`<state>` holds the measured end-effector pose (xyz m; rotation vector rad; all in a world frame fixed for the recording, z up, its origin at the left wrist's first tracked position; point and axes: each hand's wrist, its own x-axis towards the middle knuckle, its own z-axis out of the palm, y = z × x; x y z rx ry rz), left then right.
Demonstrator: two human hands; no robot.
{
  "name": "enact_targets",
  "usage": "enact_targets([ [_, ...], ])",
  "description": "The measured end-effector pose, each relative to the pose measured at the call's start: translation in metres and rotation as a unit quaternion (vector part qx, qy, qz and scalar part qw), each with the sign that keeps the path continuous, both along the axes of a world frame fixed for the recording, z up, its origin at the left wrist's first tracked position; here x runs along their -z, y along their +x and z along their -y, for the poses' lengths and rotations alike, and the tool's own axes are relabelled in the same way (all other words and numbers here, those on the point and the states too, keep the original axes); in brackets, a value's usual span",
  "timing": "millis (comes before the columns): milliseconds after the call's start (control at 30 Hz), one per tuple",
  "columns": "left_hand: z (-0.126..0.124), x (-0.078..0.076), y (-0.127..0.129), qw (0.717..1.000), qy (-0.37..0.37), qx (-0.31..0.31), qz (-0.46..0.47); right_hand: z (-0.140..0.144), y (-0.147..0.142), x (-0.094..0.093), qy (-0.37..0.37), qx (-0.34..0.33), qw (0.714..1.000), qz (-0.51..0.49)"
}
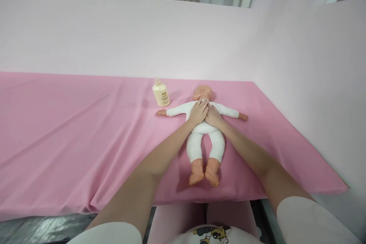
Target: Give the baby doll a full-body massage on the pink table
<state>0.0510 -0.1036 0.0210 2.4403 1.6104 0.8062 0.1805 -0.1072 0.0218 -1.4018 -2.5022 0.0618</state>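
Hands, left hand [198,113] and right hand [214,117], flat on soft white-suited plastic doll [204,137]

Pink cloth [71,133] lies open left of the doll [203,129] and right of it toward the wall [314,103]; only the bottle [161,93] stands close, just beyond the doll's outstretched arm.

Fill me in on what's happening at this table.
A person has both hands flat on the chest of a doll that lies face up on a pink cloth, arms spread and feet toward the person. The left hand and right hand sit side by side just below the doll's chin, palms down, not gripping anything. A small cream bottle stands upright on the cloth beside the doll's head, untouched.
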Motion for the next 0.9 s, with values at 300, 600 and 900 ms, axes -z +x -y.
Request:
enact_targets([
  [300, 0.003, -0.005, 0.000, 0.996, -0.012, -0.085, 0.009, 0.007, 0.002, -0.012, -0.066, 0.018, 0.997, -0.021],
  [600, 0.004, -0.008, 0.000, 0.996, -0.010, -0.084, 0.023, 0.020, -0.002, -0.009, -0.082, 0.164, 0.983, -0.035],
  [900, 0.002, -0.009, -0.002, 0.995, -0.030, -0.091, 0.032, 0.059, -0.022, -0.003, -0.058, 0.092, 0.994, -0.020],
])
